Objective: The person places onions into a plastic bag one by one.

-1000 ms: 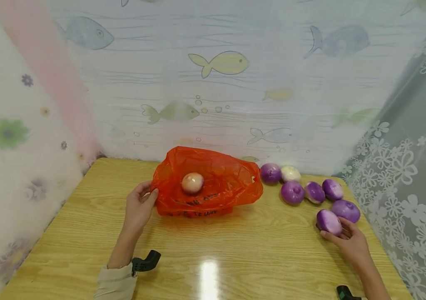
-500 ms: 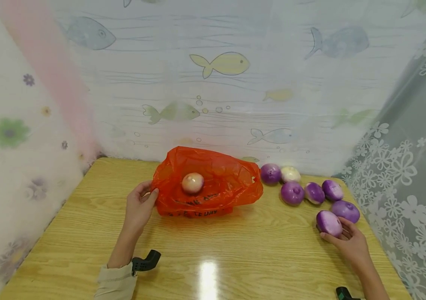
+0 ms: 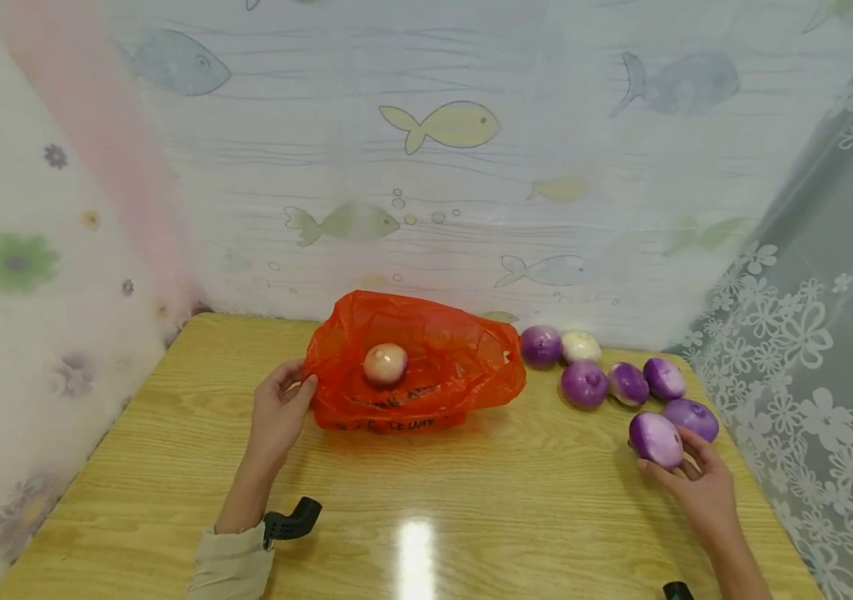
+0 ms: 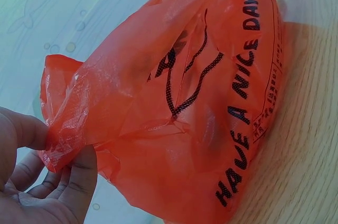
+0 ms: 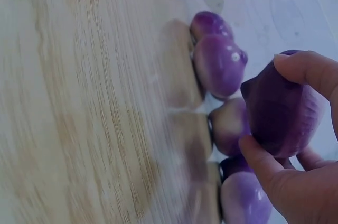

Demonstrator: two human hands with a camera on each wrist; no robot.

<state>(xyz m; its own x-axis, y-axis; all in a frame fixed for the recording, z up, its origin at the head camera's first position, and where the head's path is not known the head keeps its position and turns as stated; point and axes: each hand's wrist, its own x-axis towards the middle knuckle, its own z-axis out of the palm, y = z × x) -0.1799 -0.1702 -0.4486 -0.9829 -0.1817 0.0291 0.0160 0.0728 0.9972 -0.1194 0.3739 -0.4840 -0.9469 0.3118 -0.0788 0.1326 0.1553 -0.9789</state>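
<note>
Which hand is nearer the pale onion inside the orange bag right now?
Left. The left hand pinches the orange bag at its left edge, close to the pale onion. The right hand is far off to the right, gripping a purple onion.

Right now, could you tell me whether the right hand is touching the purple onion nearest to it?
Touching: the right wrist view shows the right hand gripping the purple onion between thumb and fingers.
</note>
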